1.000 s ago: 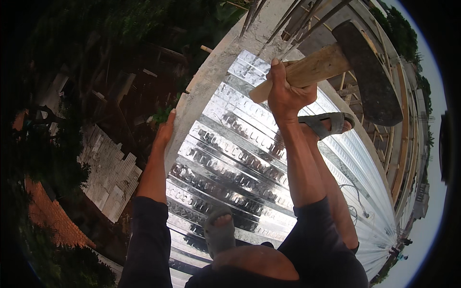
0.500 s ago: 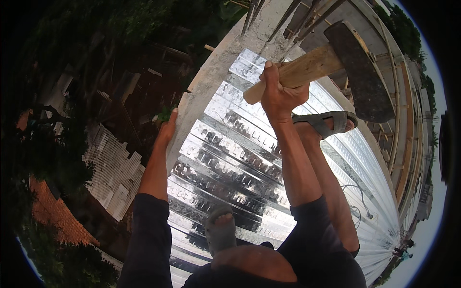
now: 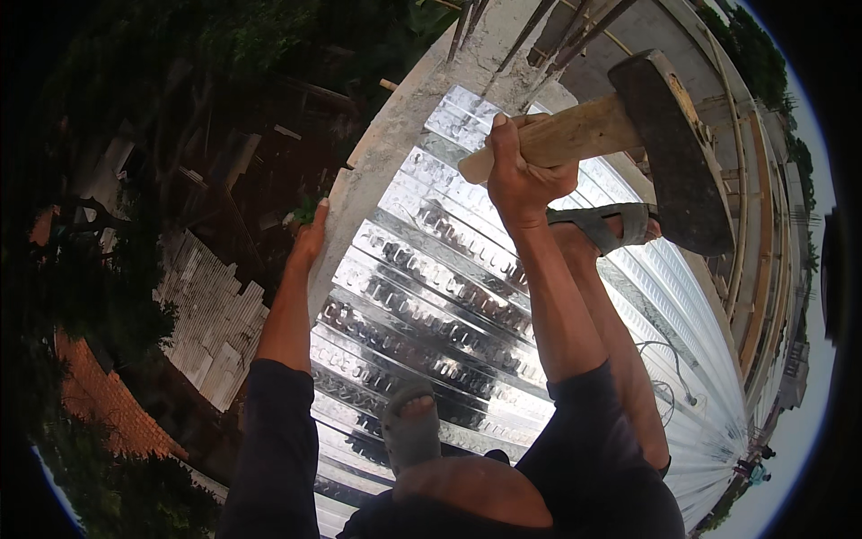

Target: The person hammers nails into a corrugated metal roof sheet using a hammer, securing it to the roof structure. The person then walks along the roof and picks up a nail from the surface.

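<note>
Right hand (image 3: 521, 175) clenched round wooden handle (image 3: 566, 135) of hammer (image 3: 669, 153), dark head up and to the right of the fist, above sandalled foot (image 3: 611, 225). Left hand (image 3: 310, 238) flat, fingers extended, on concrete edge (image 3: 377, 153) beside ribbed metal sheet (image 3: 431, 287).

Counts, head view: hands 2, left (image 3: 310, 241) and right (image 3: 521, 175). Hammer (image 3: 664, 144) 1. Sandalled feet 2, one near (image 3: 411, 431), one far (image 3: 611, 225). Corrugated metal deck (image 3: 449, 296) 1. Rebar cluster (image 3: 557, 36) 1; bars too tangled to count.
</note>
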{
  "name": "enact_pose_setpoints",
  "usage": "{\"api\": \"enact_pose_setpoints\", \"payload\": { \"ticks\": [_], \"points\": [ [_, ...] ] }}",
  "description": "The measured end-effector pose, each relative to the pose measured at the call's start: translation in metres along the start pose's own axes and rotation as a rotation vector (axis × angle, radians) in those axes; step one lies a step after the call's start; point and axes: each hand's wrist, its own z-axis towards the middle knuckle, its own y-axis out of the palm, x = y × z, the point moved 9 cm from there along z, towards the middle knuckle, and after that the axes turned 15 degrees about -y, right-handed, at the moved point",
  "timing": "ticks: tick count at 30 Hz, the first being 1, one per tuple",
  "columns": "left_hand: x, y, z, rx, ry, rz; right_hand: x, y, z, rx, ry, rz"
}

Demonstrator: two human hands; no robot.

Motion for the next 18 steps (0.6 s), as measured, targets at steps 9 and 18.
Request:
{"api": "enact_pose_setpoints", "payload": {
  "ticks": [9, 18],
  "points": [
    [0.019, -0.003, -0.005, 0.058, 0.186, -0.038, 0.083, 0.058, -0.079, -0.959, 0.179, -0.522],
    [0.025, 0.011, -0.009, 0.029, 0.079, 0.013, 0.111, 0.008, -0.129, -0.965, 0.326, -0.598]
  ]
}}
